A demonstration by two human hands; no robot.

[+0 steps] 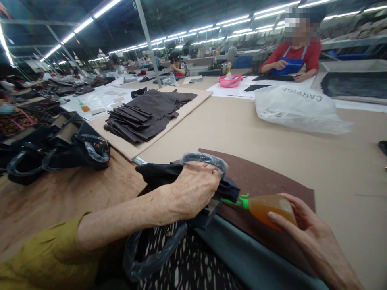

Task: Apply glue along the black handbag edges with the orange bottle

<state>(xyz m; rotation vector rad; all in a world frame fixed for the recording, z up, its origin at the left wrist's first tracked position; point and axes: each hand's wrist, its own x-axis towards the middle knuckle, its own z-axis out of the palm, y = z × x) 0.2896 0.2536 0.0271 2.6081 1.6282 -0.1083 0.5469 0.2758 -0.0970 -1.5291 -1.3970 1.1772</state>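
Left hand (196,187) closed in a fist on the dark bag (157,173), right by its plastic-wrapped handle (205,158), seemingly to steady it; the fingertips are hidden. And the right hand (305,221) has the bottle (267,207) wrapped in its grip, laid nearly level, green nozzle at the bag, presumably for aim! The bag sits at the table's near edge, overlapping a brown sheet (272,173), perhaps there as protection. Beyond on the beige table (226,121): stacked dark pieces (145,114), a white sack (293,106). More bags (75,141) at left; a red-sleeved worker (310,60) opposite, under strip lights (236,20).
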